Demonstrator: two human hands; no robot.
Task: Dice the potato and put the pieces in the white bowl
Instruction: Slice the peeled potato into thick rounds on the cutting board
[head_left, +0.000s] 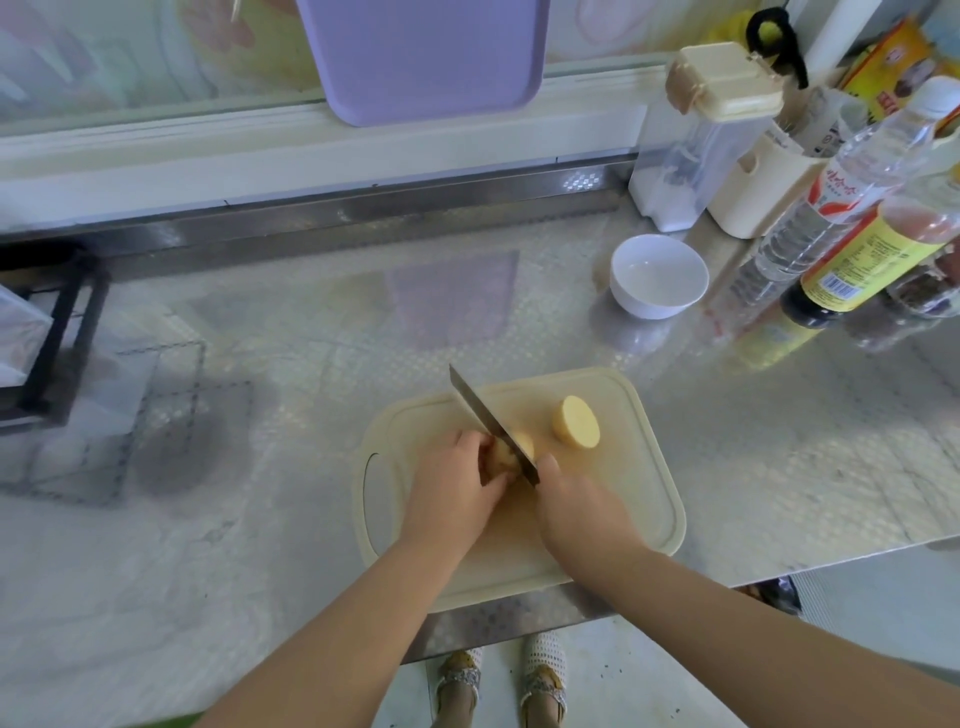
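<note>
Left hand (452, 483) grips one potato half (514, 451) on the cutting board (641, 467), right hand (576, 512) clasps the knife (485, 418), blade across it, other half (575, 428) nearby; best to keep that grip curled back and slice evenly.

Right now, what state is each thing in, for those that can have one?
Left hand: holds the potato piece on the cutting board.
Right hand: grips the knife.
Knife: blade pressed into the potato piece.
Potato half: lies apart on the board, cut face showing, untouched.
White bowl: upright, no potato in it.
</note>
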